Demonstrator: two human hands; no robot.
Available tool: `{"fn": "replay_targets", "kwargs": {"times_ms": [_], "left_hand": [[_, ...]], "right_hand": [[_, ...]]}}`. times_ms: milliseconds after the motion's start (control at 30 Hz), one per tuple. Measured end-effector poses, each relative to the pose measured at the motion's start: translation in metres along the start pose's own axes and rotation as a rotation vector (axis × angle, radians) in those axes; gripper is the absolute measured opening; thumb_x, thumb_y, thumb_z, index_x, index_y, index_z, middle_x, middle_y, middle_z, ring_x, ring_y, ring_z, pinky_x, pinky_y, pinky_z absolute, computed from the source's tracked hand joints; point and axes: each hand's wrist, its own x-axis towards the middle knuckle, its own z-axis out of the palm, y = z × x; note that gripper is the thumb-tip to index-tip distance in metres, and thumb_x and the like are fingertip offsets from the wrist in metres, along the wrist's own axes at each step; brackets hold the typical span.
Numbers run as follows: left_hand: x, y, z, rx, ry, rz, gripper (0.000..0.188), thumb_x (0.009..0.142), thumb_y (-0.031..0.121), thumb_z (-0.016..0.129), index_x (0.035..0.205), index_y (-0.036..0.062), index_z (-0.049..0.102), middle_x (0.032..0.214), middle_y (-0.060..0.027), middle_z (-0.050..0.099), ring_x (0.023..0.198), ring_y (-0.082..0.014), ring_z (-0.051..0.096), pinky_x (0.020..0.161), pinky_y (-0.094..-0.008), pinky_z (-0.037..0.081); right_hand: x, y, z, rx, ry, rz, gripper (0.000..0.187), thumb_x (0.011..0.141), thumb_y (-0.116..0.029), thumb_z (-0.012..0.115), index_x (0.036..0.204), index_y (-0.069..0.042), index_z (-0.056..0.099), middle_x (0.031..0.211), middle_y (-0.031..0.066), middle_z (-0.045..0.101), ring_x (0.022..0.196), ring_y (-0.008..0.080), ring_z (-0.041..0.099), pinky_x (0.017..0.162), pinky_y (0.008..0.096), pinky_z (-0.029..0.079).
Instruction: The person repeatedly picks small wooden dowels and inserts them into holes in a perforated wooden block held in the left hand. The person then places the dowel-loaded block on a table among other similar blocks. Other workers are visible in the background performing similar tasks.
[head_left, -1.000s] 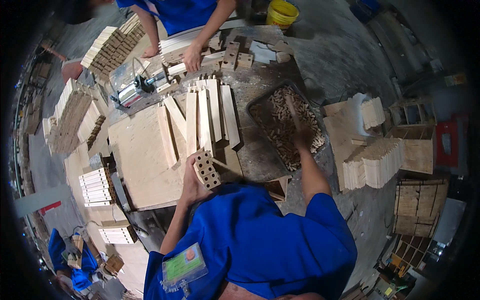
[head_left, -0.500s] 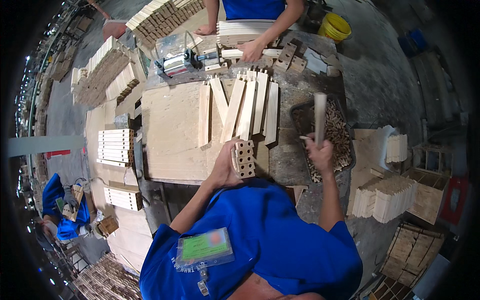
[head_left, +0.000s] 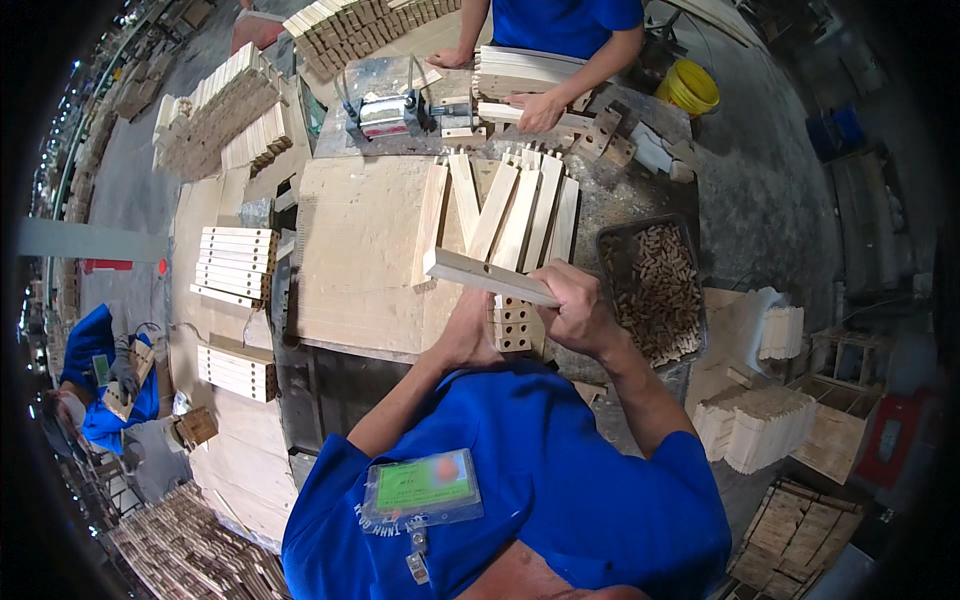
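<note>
Head view, far left: a grey bar (head_left: pixel 95 242) juts in from the rim. Below it a co-worker in blue has a gloved hand (head_left: pixel 122 380) at a piece of wood, and a heap of wooden strips (head_left: pixel 195 545) lies in the lower corner. Further in, a tall stack of pale bars (head_left: pixel 215 110) stands near the top, with two bundles of drilled bars (head_left: pixel 237 265) lower down, one nearer the person than the other. Next comes a plywood sheet (head_left: pixel 350 250) on the workbench, and beyond it a metal cylinder clamp (head_left: pixel 392 117).

Near the middle, loose pale slats (head_left: pixel 520 210) lie fanned out, mostly with their pegged ends pointing away from the person. On the near side of them, the left hand (head_left: pixel 470 330) is closed around the left side of a drilled block (head_left: pixel 513 325), its rows of dark holes facing the person. The right hand (head_left: pixel 578 305) makes a fist round one end of a wooden bar (head_left: pixel 490 277), which slants across above the left hand and the block; whether it touches either cannot be told. Across the bench, another person's hand (head_left: pixel 541 112) rests on a slat.

Just right of the right hand sits a dark tray (head_left: pixel 613 250) of short wooden dowels (head_left: pixel 660 285). Past it are a yellow bucket (head_left: pixel 688 87), farther off, and stacked pale pieces (head_left: pixel 755 425).
</note>
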Motion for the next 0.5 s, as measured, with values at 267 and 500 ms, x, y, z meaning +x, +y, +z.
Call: {"fn": "replay_targets", "kwargs": {"times_ms": [267, 500], "left_hand": [[-0.003, 0.010, -0.006, 0.080, 0.081, 0.137, 0.114, 0.059, 0.040, 0.102, 0.151, 0.0030, 0.045, 0.137, -0.0229, 0.057, 0.129, -0.0427, 0.055, 0.113, -0.0493, 0.045], [-0.001, 0.010, -0.008, 0.079, 0.046, 0.098, 0.114, 0.058, 0.038, 0.102, 0.151, 0.0045, 0.045, 0.137, -0.0228, 0.056, 0.129, -0.0430, 0.055, 0.111, -0.0496, 0.045]], "right_hand": [[-0.001, 0.010, 0.001, 0.081, 0.146, 0.165, 0.017, 0.097, -0.013, 0.075, 0.102, 0.003, 0.072, 0.086, 0.0178, 0.069, 0.076, 0.0297, 0.070, 0.070, 0.0395, 0.055], [-0.009, 0.011, -0.010, -0.045, 0.011, 0.100, 0.018, 0.096, -0.011, 0.075, 0.105, 0.004, 0.071, 0.090, 0.0202, 0.071, 0.081, 0.0368, 0.073, 0.072, 0.0423, 0.056]]}}
